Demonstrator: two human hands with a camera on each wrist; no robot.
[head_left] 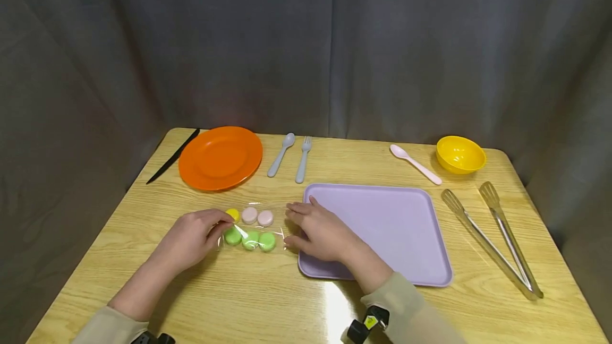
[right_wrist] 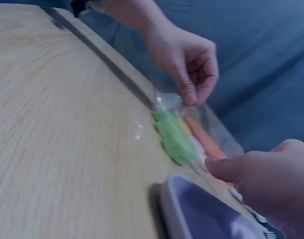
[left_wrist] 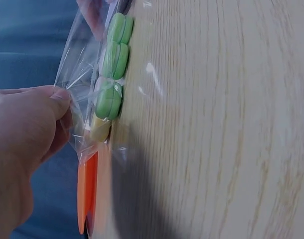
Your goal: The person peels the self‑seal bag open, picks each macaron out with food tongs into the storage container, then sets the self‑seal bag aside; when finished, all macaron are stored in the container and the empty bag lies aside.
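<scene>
A clear plastic bag point(head_left: 255, 203) with macarons inside lies on the table: three green macarons point(head_left: 250, 240) in the near row, two pale pink macarons point(head_left: 257, 216) and a yellow macaron point(head_left: 232, 215) behind. My left hand point(head_left: 197, 235) pinches the bag's left end between thumb and fingers; the left wrist view shows the film point(left_wrist: 75, 89) lifted and creased at the fingertips. At the bag's right end, my right hand point(head_left: 325, 230) reaches over the left edge of a lilac tray point(head_left: 387, 227), fingers fairly straight. Whether its fingertips touch the bag, I cannot tell.
Behind the bag are an orange plate point(head_left: 222, 158), a black knife point(head_left: 173, 156), a grey spoon point(head_left: 281, 155) and a grey fork point(head_left: 303, 160). To the right lie a pink spoon point(head_left: 416, 164), a yellow bowl point(head_left: 460, 155) and metal tongs point(head_left: 502, 243).
</scene>
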